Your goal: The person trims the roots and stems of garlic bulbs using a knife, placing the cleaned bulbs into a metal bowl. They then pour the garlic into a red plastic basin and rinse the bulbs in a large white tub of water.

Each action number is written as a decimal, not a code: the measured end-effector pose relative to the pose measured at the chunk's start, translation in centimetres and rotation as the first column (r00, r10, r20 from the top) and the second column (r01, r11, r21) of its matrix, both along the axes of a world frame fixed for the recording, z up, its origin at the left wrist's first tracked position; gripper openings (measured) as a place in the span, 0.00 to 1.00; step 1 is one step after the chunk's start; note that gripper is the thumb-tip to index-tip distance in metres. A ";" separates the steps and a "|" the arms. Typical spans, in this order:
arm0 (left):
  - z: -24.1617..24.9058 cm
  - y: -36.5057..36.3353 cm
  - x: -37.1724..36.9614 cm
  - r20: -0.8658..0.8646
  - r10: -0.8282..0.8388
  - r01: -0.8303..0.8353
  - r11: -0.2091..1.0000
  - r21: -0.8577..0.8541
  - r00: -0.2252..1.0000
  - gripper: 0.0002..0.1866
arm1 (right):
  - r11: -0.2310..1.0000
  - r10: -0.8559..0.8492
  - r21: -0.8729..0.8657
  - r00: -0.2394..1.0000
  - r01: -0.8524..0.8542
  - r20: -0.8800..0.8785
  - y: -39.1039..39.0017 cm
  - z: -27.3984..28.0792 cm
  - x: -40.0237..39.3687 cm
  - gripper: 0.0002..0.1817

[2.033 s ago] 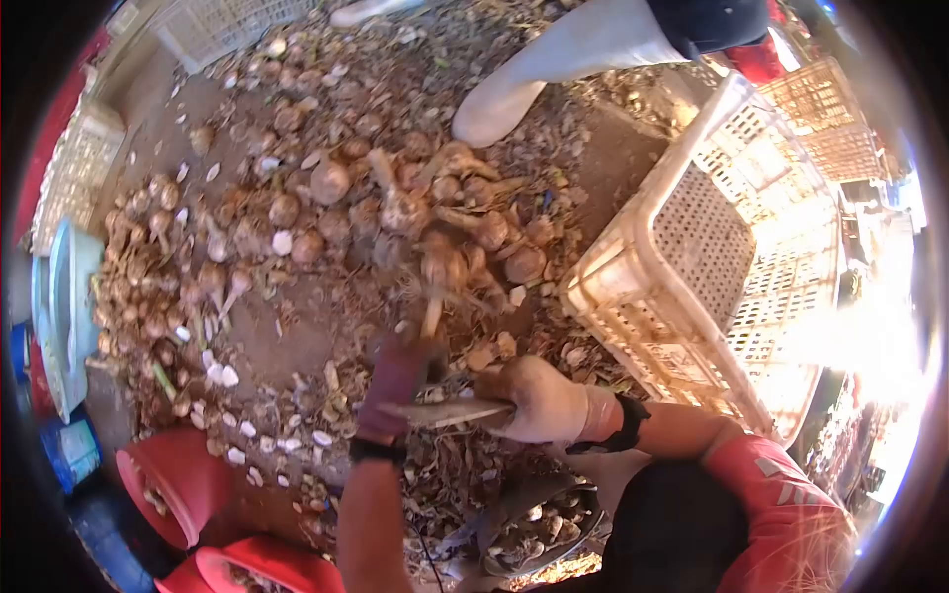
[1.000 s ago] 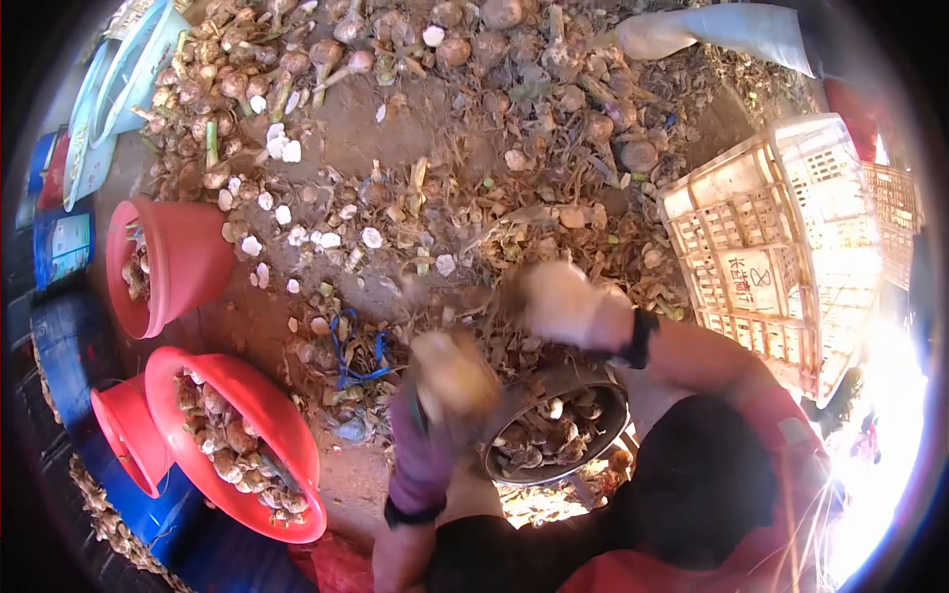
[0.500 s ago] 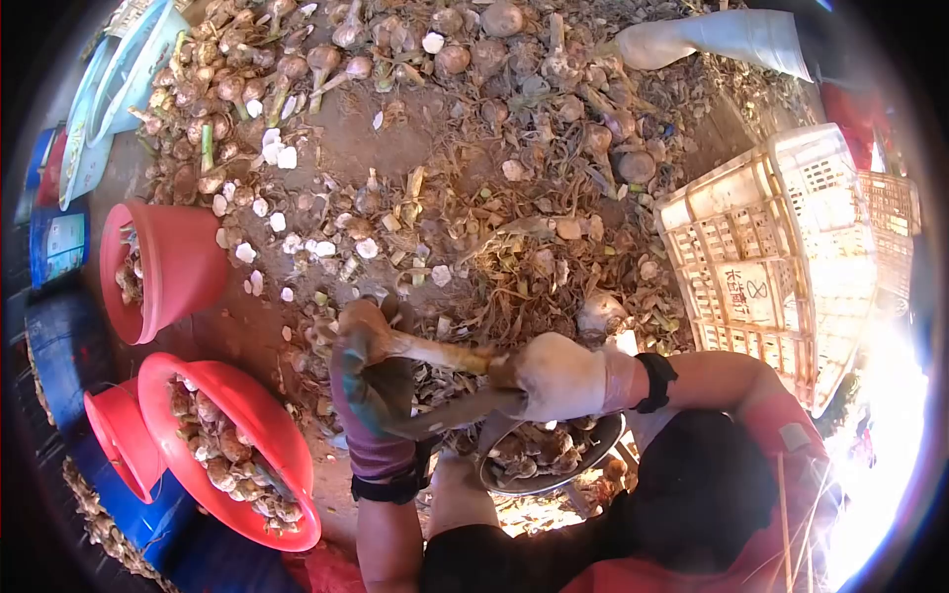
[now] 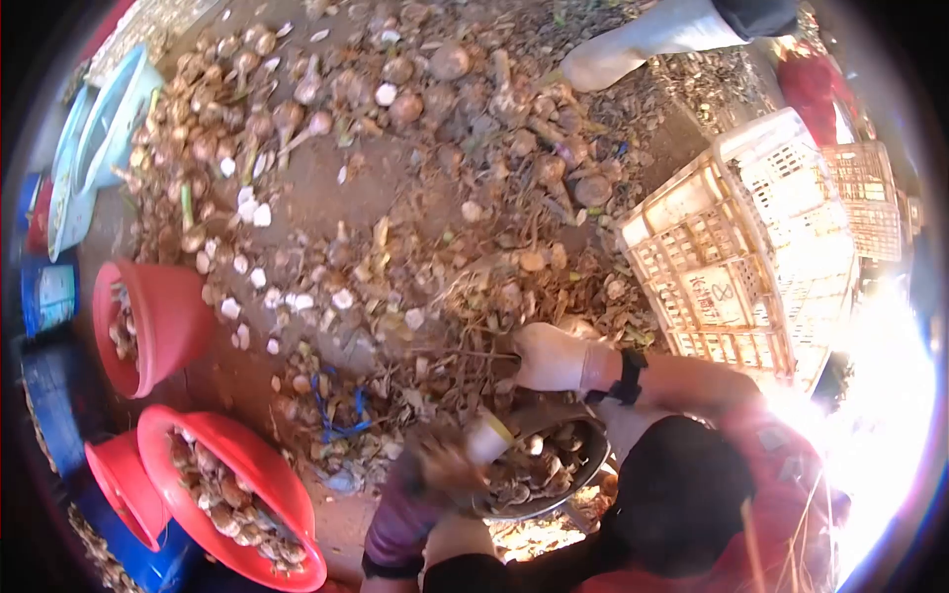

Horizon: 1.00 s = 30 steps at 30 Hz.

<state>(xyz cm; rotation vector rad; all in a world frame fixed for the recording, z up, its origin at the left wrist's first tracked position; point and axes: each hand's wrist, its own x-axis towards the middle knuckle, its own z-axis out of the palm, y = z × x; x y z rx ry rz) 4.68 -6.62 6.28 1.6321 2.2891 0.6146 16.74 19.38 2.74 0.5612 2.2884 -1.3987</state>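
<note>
At the lower middle, my left hand [image 4: 410,499], in a dark purple glove, is closed round something brown and blurred, with a pale round end [image 4: 488,438] beside the bowl. Further up and right, my right hand [image 4: 551,358] wears a white glove and is closed; a thin dark line reaches left from it, too blurred to name. Below my right hand sits a dark bowl [image 4: 599,445] holding garlic bulbs and cut pieces.
Garlic bulbs [image 4: 395,71] and dry scraps cover the ground ahead. Red basins [image 4: 163,445] and a pink bucket [image 4: 178,321] stand left, a slatted crate [image 4: 707,267] right. A person's white boot [image 4: 643,44] is at the top right.
My left hand has moved down toward the bowl, away from my right hand. The long stalk and the blade between the hands no longer show clearly. The whole view has shifted.
</note>
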 end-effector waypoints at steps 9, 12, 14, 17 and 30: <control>1.9 15.8 -2.0 0.488 -0.085 0.257 0.920 -0.297 0.869 0.11 | 0.977 -0.202 -0.028 0.871 0.213 -0.448 4.4 5.7 -1.1 0.10; 0.6 25.8 -1.7 -0.014 -0.284 0.283 0.958 -0.044 0.959 0.17 | 0.981 -0.159 0.030 0.877 0.193 -0.454 6.2 6.2 0.2 0.11; -5.2 30.7 -2.2 -0.128 -0.344 0.336 0.939 -0.078 0.930 0.25 | 0.921 -0.230 0.141 0.799 0.363 -0.556 7.9 6.2 0.8 0.10; -7.1 36.4 -0.9 -0.196 -0.343 0.347 0.938 -0.017 0.919 0.24 | 0.898 -0.362 -0.011 0.725 0.440 -0.585 9.5 6.7 1.1 0.07; -6.7 30.3 -6.2 0.458 0.225 -0.099 0.954 -0.284 0.860 0.18 | 0.946 -0.305 -0.047 0.829 0.321 -0.469 8.0 5.3 1.2 0.08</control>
